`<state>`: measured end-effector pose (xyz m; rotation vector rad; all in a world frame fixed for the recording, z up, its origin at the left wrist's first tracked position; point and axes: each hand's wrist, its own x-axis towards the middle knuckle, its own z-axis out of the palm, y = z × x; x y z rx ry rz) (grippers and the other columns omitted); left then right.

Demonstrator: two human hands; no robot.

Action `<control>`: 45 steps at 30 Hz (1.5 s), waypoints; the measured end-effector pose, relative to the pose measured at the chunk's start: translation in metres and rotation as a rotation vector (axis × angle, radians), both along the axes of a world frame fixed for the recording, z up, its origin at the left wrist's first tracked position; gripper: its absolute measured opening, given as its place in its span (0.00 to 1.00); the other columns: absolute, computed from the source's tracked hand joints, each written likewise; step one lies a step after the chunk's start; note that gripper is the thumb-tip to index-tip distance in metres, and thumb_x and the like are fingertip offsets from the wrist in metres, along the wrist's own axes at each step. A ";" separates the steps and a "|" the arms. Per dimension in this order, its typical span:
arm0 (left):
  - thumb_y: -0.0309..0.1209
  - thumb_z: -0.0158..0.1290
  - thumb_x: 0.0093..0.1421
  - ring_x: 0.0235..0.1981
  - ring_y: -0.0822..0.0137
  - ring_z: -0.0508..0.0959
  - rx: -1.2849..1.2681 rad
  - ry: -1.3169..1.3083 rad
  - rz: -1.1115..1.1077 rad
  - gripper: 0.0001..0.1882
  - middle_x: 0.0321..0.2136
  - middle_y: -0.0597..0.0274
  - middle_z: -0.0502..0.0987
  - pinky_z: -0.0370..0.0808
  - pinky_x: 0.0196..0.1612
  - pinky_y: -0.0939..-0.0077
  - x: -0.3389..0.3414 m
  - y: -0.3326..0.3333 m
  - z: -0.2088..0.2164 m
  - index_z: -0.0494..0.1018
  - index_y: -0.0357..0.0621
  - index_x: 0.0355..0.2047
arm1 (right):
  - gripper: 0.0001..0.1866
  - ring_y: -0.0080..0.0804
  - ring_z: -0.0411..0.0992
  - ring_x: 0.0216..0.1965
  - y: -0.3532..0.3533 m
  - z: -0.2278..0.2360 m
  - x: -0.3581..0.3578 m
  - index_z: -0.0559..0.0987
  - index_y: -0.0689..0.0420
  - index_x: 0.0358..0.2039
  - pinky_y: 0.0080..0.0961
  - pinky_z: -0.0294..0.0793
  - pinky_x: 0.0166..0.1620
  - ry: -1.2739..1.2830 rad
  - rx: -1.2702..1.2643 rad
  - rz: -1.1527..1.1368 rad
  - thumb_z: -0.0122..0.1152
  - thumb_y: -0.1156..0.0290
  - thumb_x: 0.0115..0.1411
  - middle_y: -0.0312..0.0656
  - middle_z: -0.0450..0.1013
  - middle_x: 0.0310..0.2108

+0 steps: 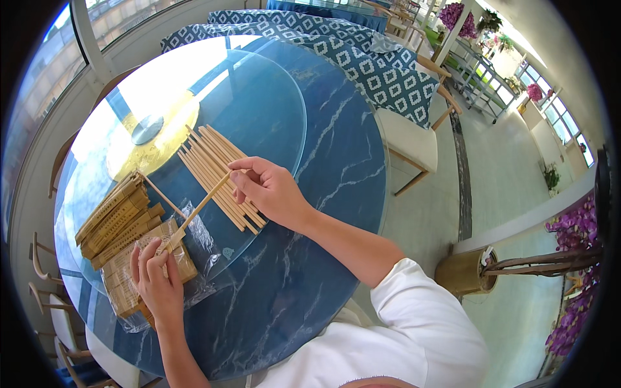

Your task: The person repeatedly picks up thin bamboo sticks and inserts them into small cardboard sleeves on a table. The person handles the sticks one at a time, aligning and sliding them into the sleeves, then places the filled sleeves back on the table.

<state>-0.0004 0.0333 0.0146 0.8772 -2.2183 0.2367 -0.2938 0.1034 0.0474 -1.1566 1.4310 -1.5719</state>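
Stick of slender tan wood (207, 198), finger-pinched by left hand (159, 282) and right hand (270, 189) above round blue marbled table (284, 304), toward left edge; apparently being aligned, next likely needing steady guidance.

Veined blue table (343, 155), tan sticks (215, 178), diamond-patterned teal cloth (381, 74), seemingly golden disc (171, 132)
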 end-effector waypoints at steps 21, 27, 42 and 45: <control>0.22 0.61 0.67 0.57 0.47 0.80 0.004 0.015 -0.016 0.11 0.53 0.57 0.82 0.68 0.71 0.46 0.000 0.001 0.004 0.68 0.47 0.39 | 0.12 0.20 0.78 0.36 -0.008 -0.014 0.001 0.77 0.62 0.47 0.23 0.78 0.41 0.035 -0.072 -0.066 0.63 0.66 0.73 0.38 0.80 0.37; 0.23 0.60 0.67 0.57 0.48 0.80 0.016 0.019 -0.033 0.10 0.54 0.58 0.82 0.67 0.71 0.46 -0.001 0.003 0.005 0.68 0.47 0.39 | 0.10 0.19 0.78 0.37 -0.009 -0.016 0.002 0.76 0.60 0.47 0.22 0.78 0.43 0.049 -0.068 -0.043 0.62 0.68 0.74 0.37 0.79 0.37; 0.23 0.60 0.68 0.57 0.52 0.80 -0.006 0.005 -0.041 0.11 0.53 0.59 0.81 0.67 0.72 0.48 -0.004 0.005 0.006 0.68 0.48 0.40 | 0.10 0.20 0.78 0.36 -0.009 -0.021 0.002 0.77 0.62 0.46 0.23 0.79 0.41 0.071 -0.112 -0.051 0.62 0.67 0.73 0.38 0.80 0.35; 0.22 0.61 0.67 0.54 0.55 0.81 0.005 0.010 -0.044 0.11 0.53 0.59 0.81 0.67 0.71 0.48 0.000 0.004 0.003 0.68 0.48 0.40 | 0.10 0.20 0.78 0.36 -0.010 -0.022 0.008 0.77 0.63 0.46 0.22 0.79 0.41 0.056 -0.122 -0.033 0.62 0.68 0.73 0.38 0.80 0.35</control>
